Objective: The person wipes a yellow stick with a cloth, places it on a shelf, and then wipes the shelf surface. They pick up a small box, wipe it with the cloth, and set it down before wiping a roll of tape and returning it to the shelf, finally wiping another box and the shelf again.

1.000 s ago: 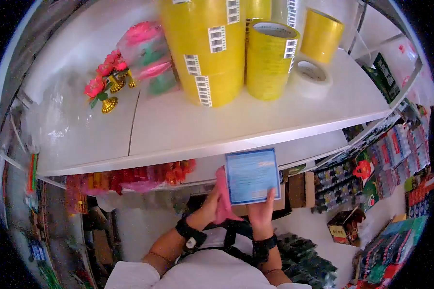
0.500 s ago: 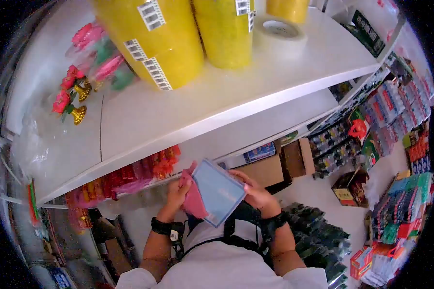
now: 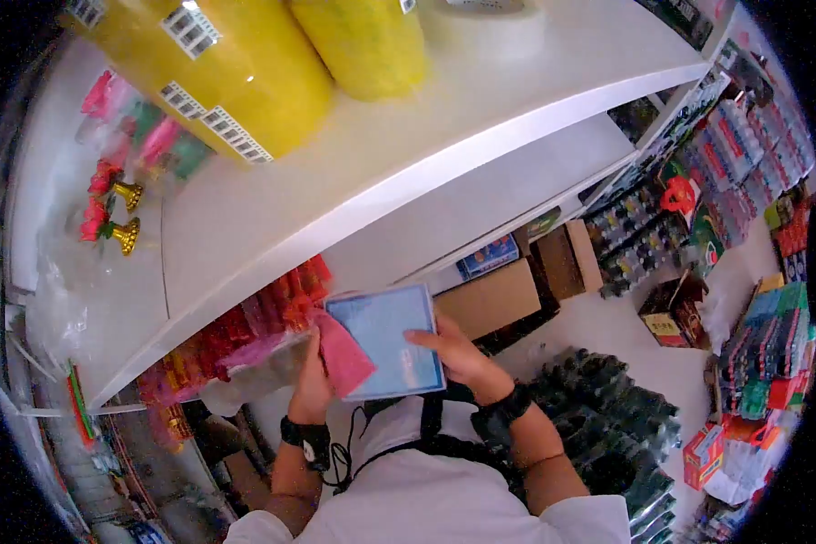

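A flat, square light-blue box (image 3: 392,319) with a darker blue border is held in front of my body, below the shelf edge. My right hand (image 3: 462,354) grips its right side, thumb lying on the top face and the other fingers hidden beneath. On the left, my left hand (image 3: 312,379) is closed on a pink cloth (image 3: 346,358), which lies folded over the box's left part. The fingers of that hand are partly hidden behind cloth and box. Pale lettering near the box's lower right is too blurred to read.
Above stands a white shelf (image 3: 408,150) with large yellow tape rolls (image 3: 254,72), a white roll (image 3: 494,32) and pink flowers in gold stands (image 3: 125,234). Red packets (image 3: 272,304) fill the lower left. A cardboard box (image 3: 494,299) and dark bottle packs (image 3: 598,426) are at right.
The box has turned from a tilted diamond to nearly square with my body. My right thumb has moved further onto its face. The shelf has shifted left and up in view.
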The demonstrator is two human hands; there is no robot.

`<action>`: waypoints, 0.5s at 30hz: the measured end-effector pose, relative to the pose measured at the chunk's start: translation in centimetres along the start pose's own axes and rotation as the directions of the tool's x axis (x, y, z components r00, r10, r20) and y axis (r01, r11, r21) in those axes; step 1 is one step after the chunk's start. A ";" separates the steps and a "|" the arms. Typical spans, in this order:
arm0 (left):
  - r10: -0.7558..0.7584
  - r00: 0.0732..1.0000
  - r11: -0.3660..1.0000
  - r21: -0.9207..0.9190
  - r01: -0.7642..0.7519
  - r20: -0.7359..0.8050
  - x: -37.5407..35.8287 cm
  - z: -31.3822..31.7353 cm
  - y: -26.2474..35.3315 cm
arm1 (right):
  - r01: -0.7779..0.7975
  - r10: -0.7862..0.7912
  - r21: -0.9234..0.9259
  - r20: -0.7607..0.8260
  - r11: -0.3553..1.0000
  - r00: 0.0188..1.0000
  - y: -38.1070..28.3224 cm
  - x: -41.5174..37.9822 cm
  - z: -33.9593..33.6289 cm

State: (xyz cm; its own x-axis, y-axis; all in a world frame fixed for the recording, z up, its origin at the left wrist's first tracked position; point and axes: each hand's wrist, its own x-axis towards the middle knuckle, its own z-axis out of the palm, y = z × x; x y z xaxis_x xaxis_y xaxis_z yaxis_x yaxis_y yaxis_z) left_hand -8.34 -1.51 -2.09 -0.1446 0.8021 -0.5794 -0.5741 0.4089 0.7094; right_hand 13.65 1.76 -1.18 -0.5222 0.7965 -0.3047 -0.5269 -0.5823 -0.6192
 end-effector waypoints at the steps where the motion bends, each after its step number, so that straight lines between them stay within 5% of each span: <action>1: -0.109 0.992 0.994 0.027 0.108 0.057 -0.8 0.5 -0.2 | -0.003 0.003 0.006 -0.007 1.000 1.000 0.3 0.0 0.2; 2: -0.119 0.991 0.993 0.032 0.117 0.056 -1.9 2.2 0.2 | 0.047 -0.053 -0.083 -0.071 0.995 0.996 0.6 0.1 0.4; 4: 0.224 0.974 0.903 0.384 -0.193 -0.036 -3.7 6.1 1.0 | 0.092 -0.116 -0.168 -0.136 0.981 0.984 1.1 0.2 0.5; 5: 0.217 0.976 0.902 0.390 -0.187 -0.034 -3.1 5.1 0.8 | 0.127 -0.151 -0.186 -0.118 0.974 0.981 1.4 0.2 0.3; 7: 0.359 0.932 0.682 0.668 -0.297 0.048 -1.6 3.0 0.7 | 0.161 -0.184 -0.202 -0.101 0.966 0.978 1.7 0.3 0.4; 10: 0.312 0.946 0.539 0.802 -0.256 0.093 -1.8 3.4 1.7 | 0.223 -0.243 -0.118 -0.200 0.968 0.949 1.0 0.5 0.9; 15: 0.376 0.904 0.597 0.693 -0.404 0.203 -1.4 3.6 0.7 | 0.313 -0.276 0.072 -0.319 0.947 0.907 0.3 0.1 0.7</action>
State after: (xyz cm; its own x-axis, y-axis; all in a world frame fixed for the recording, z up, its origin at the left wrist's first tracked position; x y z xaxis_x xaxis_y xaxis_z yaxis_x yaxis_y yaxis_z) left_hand -5.62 -0.78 0.65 -0.1836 0.9672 -0.1756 0.2737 0.2219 0.9359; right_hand 13.02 1.55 -0.85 -0.1143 0.9348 -0.3362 -0.7105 -0.3134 -0.6300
